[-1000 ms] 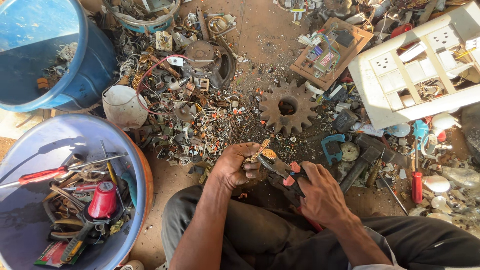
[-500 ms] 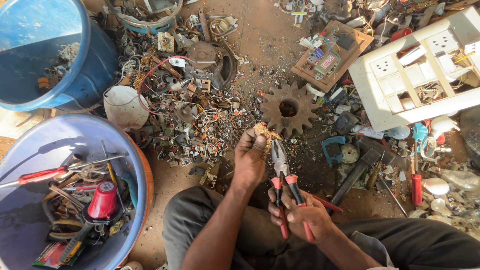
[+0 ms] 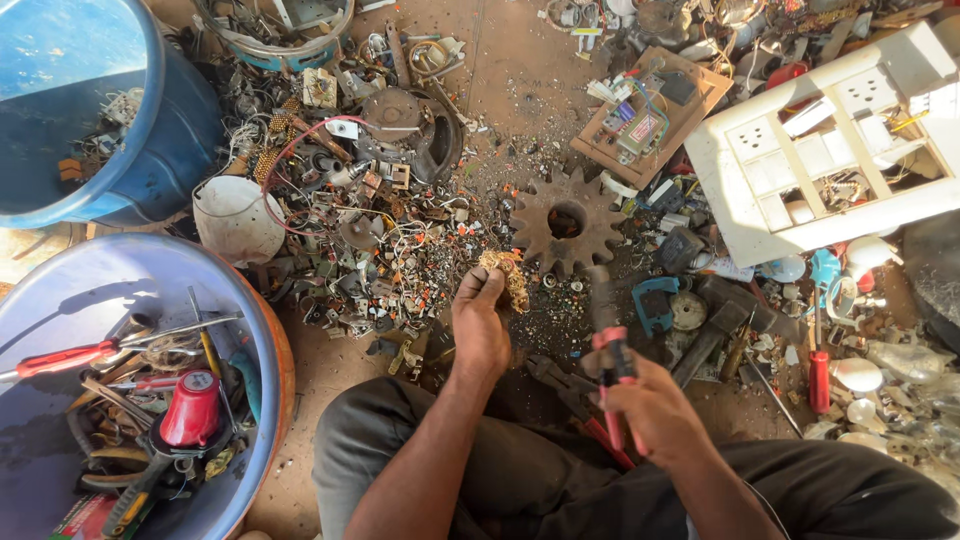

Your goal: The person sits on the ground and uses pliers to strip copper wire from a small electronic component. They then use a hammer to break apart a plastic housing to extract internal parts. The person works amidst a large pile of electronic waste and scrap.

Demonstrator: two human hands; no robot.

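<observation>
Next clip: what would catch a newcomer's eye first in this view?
Probably the rusty toothed gear at centre, lying flat amid a spread of small scrap parts. Just below it the left hand pinches a tangled golden wire clump, while the right hand grips red-handled pliers. At left, a blue tub holds tools.

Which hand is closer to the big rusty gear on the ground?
Left. The left hand, holding a small brass-coloured clump, sits just below-left of the rusty gear. The right hand, gripping red-handled pliers, is farther back, toward the lap.
</observation>
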